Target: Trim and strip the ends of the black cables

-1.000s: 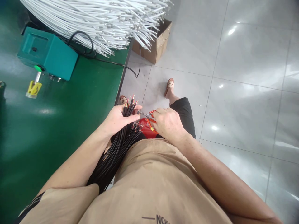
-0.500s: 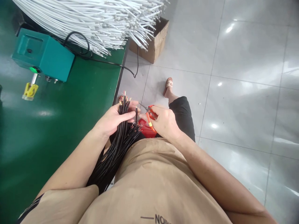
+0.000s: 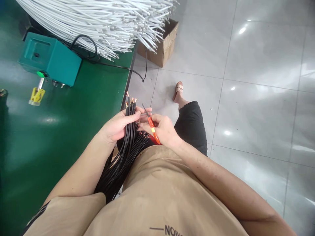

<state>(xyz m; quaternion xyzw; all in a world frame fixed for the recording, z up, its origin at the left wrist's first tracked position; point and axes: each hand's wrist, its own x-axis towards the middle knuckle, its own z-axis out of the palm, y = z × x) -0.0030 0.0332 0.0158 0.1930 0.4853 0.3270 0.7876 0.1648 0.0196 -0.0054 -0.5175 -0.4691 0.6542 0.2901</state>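
Note:
My left hand point(image 3: 121, 125) is closed round a bundle of black cables point(image 3: 130, 119), its thumb across the front. Stripped ends with red and yellowish wires stick up above that hand. More black cables point(image 3: 115, 175) run down over my lap, their ends showing beneath my right hand point(image 3: 163, 131). In my right hand is a pair of small cutters with orange-red handles point(image 3: 153, 128), the dark tip pointing up and left. The right fingertips reach in beside the left fingers, close to the cable ends; whether they pinch a cable is hard to make out.
On the green table point(image 3: 81, 137) to the left stands a teal machine point(image 3: 51, 60) with a yellow-tipped part point(image 3: 36, 96). A large pile of white cables point(image 3: 103, 26) overhangs the table edge. Below it on the tiled floor is a cardboard box point(image 3: 159, 52).
My right hand has moved left and slightly down, closer to the bundle. The cutters have turned to point more upright. A single cable end now stands higher above my left hand.

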